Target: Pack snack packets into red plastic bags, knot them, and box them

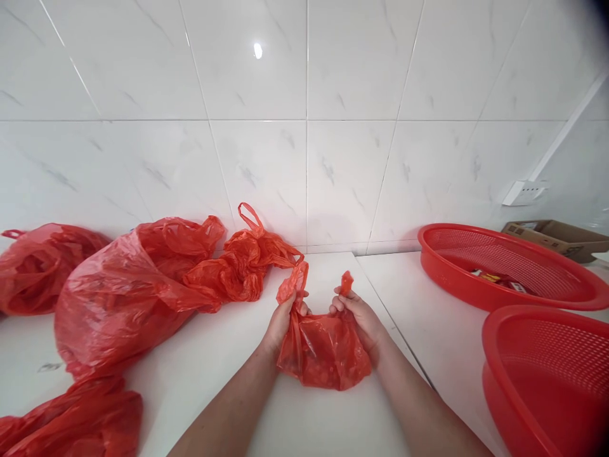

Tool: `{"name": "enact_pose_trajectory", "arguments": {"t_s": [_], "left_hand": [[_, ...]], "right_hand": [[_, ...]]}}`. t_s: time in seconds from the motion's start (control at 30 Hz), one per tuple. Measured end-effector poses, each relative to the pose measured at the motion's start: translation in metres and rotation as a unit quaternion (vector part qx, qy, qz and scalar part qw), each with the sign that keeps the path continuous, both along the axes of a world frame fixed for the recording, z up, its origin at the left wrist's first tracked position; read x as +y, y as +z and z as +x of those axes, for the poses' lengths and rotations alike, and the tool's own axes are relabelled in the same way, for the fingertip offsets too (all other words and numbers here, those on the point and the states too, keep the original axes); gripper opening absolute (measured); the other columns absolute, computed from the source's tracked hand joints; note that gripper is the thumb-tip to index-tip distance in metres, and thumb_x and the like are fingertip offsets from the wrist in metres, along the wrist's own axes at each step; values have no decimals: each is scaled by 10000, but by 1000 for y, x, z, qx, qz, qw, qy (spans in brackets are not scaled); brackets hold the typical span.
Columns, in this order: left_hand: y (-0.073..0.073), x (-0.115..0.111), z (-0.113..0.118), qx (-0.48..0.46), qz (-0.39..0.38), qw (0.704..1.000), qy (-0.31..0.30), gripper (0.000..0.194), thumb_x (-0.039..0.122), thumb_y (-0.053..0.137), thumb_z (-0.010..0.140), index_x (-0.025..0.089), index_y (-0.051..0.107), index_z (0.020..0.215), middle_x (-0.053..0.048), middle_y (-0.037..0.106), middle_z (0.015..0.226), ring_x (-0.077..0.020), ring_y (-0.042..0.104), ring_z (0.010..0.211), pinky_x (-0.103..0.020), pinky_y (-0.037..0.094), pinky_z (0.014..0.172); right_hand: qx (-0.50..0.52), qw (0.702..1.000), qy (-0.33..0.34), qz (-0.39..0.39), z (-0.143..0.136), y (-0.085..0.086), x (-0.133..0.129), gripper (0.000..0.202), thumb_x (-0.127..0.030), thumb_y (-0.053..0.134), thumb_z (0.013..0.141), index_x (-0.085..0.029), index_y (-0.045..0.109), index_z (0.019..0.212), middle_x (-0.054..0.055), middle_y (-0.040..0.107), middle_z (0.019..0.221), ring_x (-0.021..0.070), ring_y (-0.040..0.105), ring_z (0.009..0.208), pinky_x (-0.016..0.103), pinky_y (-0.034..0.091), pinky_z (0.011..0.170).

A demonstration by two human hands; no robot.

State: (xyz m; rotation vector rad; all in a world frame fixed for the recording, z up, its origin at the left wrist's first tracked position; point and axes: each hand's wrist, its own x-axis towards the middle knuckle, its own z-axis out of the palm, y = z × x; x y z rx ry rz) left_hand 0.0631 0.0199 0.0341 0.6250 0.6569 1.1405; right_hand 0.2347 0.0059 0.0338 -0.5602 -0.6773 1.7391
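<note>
So, biggest thing first: a white marble-look tiled wall across the far side, then a glossy white counter below it. Two round red plastic mesh baskets sit right, one far, one near. Left side's got a big puffy see-through red plastic bag, with more crumpled red bags around it. Far right, an open brown cardboard box. Mid-counter, between the hands, is a small thin red plastic carrier bag. Hands are apart: left hand grips its left handle, right hand pinches the right one. Smallest: little colourful packets in the far basket.
</note>
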Motion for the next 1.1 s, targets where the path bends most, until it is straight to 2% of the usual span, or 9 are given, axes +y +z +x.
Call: {"name": "enact_pose_trajectory", "arguments": {"t_s": [0.17, 0.37, 0.43, 0.5, 0.6, 0.73, 0.83, 0.93, 1.1], "left_hand": [[-2, 0, 2, 2, -30, 1000, -2, 379, 521, 628, 741, 193, 483, 619, 61, 342, 439, -100, 454, 484, -229, 387, 505], [-2, -6, 1, 143, 67, 986, -45, 360, 432, 617, 744, 189, 501, 504, -12, 504, 479, -128, 486, 476, -273, 370, 488], [-2, -7, 3, 159, 84, 981, -68, 226, 323, 662, 697, 176, 583, 545, -41, 579, 535, -142, 508, 488, -282, 369, 494], [-1, -8, 7, 163, 112, 975, -99, 137, 263, 676, 671, 163, 636, 585, -65, 628, 596, -166, 544, 529, -293, 384, 520], [1, -8, 13, 182, 144, 962, -142, 127, 243, 664, 678, 143, 649, 602, -74, 637, 626, -169, 550, 552, -283, 380, 522], [2, -11, 16, 199, 162, 959, -119, 143, 240, 661, 704, 130, 652, 796, -58, 638, 699, -158, 569, 636, -269, 418, 593], [1, -16, 14, 210, 188, 957, -69, 508, 255, 696, 703, 187, 518, 1174, -51, 648, 870, -175, 603, 779, -295, 453, 709], [1, -20, 12, 216, 201, 955, -30, 837, 246, 764, 649, 276, 323, 1360, -61, 611, 1046, -187, 607, 882, -320, 454, 789], [5, -22, 15, 141, 198, 969, -50, 451, 482, 550, 825, 184, 546, 1163, -67, 647, 853, -166, 591, 704, -298, 453, 662]], "right_hand": [[-59, 997, 46, -24, -12, 7, -4, 450, -584, 466, 828, -205, 664, 965, -19, 417, 571, 133, 438, 569, 273, 398, 570], [-143, 985, 74, 59, -13, 1, -2, 655, -408, 717, 702, -274, 461, 1289, -88, 401, 519, 89, 406, 504, 224, 326, 539], [-160, 978, 93, 92, -14, -1, -2, 537, -417, 739, 677, -260, 552, 1154, -83, 430, 521, 84, 403, 493, 229, 319, 537], [-182, 972, 105, 109, -15, -2, -3, 303, -434, 745, 661, -202, 618, 810, -63, 445, 514, 81, 391, 482, 238, 308, 523], [-208, 969, 88, 96, -16, -6, -1, 437, -478, 716, 673, -185, 444, 496, -40, 432, 482, 88, 385, 472, 252, 305, 510], [-190, 980, 33, 54, -14, -15, 8, 495, -545, 672, 689, -197, 396, 469, -37, 421, 446, 105, 420, 471, 274, 363, 541], [-202, 978, 2, 50, -15, -16, 11, 469, -540, 660, 700, -194, 429, 483, -41, 422, 443, 102, 420, 459, 275, 383, 547], [-209, 976, -13, 68, -18, -12, 9, 288, -453, 682, 709, -190, 571, 665, -43, 482, 517, 113, 468, 515, 292, 429, 626], [-197, 979, -5, 46, -21, -4, 0, 258, -409, 699, 697, -210, 571, 801, -71, 423, 489, 117, 456, 488, 286, 425, 573]]}}
